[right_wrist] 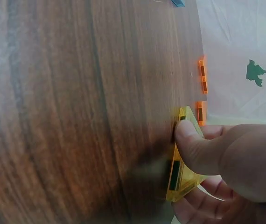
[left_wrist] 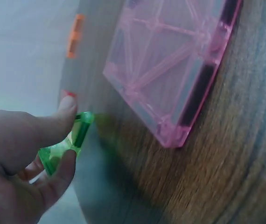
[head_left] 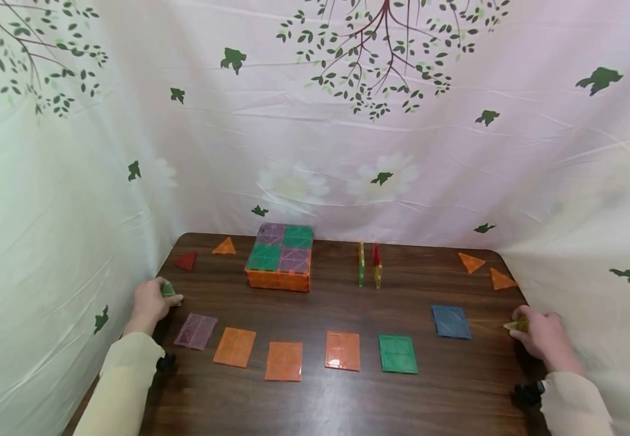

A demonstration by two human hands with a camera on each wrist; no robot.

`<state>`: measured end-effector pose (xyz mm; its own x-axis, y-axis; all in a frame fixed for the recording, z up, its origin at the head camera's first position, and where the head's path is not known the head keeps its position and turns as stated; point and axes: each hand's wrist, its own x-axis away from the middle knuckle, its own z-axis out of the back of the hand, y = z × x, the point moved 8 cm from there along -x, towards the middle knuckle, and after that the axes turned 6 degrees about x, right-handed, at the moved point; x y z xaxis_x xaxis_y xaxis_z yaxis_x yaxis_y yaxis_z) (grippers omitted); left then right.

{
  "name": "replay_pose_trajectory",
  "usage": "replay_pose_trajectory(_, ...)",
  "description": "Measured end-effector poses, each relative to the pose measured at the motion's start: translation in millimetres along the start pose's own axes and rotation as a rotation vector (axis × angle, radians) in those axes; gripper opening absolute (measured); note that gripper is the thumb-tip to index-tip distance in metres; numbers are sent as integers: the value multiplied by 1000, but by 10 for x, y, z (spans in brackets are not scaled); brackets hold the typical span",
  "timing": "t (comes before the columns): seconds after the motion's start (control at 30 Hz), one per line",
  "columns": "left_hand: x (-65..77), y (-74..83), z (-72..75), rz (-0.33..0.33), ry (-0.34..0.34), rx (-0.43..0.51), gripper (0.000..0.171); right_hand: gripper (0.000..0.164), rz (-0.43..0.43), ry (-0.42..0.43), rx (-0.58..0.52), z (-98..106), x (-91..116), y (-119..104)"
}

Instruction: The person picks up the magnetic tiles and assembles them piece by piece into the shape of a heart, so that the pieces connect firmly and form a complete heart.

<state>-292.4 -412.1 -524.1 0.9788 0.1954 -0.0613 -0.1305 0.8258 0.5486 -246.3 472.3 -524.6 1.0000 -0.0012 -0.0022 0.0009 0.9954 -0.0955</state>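
Note:
At the table's left edge, my left hand (head_left: 151, 301) pinches a green magnetic tile (left_wrist: 79, 133) between thumb and fingers. A purple square tile (head_left: 196, 331) lies flat just in front of that hand. Over by the right edge, my right hand (head_left: 543, 333) grips a yellow triangular magnetic tile (right_wrist: 182, 172), its thumb pressed on the near face and the fingers behind. The blue square tile (head_left: 451, 321) is the closest square to the right hand. Part of each held tile is hidden by the fingers.
A box of tiles (head_left: 278, 280) with a green and purple top stands at the back. Two upright panels (head_left: 361, 264) stand right of it. Orange squares (head_left: 285, 362) and a green square (head_left: 398, 354) lie in front. Triangles (head_left: 471, 263) lie near both back corners; fabric surrounds the table.

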Motion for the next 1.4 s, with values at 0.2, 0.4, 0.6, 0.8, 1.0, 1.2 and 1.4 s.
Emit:
replay_pose_trajectory(0.2, 160, 295, 189, -228, 197, 110, 14, 33, -11, 65, -111, 20, 93, -8)
replay_pose_trajectory(0.4, 268, 705, 233, -377, 231, 168, 12, 27, -8, 168, -219, 281, 45, -391)
replay_pose_trajectory(0.6, 382, 1179, 14, -576, 184, 223, 19, 17, 235, 256, -283, 518, -93, -1289)
replay_pose_trajectory(0.8, 471, 1673, -357, -683, 21, 293, 29, 20, 426, 228, -366, 325, -256, -2062)
replay_pose_trajectory(1.0, 562, 2128, -695, -747, -131, 389, 31, 17, 538, 80, -379, -8, -406, -2666)
replay_pose_trajectory(1.2, 661, 2535, -1033, -800, -289, 371, 32, 18, 571, -12, -368, -217, -500, -3033)
replay_pose_trajectory(1.4, 692, 2850, -1293, -799, -347, 300, 32, 19, 557, -18, -328, -263, -568, -3261)
